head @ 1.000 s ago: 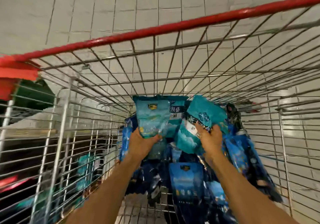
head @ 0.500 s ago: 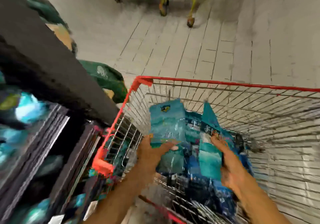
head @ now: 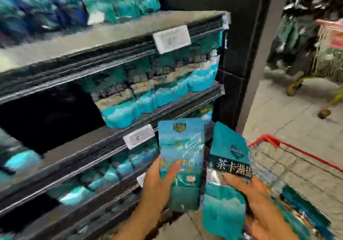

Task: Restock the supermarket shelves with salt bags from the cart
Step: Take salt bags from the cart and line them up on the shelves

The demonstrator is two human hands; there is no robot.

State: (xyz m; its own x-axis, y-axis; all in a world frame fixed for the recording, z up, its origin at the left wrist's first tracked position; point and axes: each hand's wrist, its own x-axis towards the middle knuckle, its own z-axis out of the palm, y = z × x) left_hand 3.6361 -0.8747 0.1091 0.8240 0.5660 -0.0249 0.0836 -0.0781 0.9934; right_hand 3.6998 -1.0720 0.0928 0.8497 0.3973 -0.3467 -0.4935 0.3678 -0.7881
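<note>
A teal salt bag in each hand, before the shelves.
The left hand (head: 157, 186) grips the left salt bag (head: 182, 158), thumb across its front; the right hand (head: 259, 202) grips the right salt bag (head: 228, 167), thumb over its front too.

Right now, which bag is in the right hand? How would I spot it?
Find the dark shelves on the left; two teal bags are held up before them. The right hand grips the right bag, nearest the red cart. Only it has a dark band with big white letters.

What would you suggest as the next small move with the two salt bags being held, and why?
Probably carry the left hand's salt bag up-left into the dark gap on the middle shelf. Both hands grip bags near the shelves, and that gap beside the row of teal bags looks unfilled.
</note>
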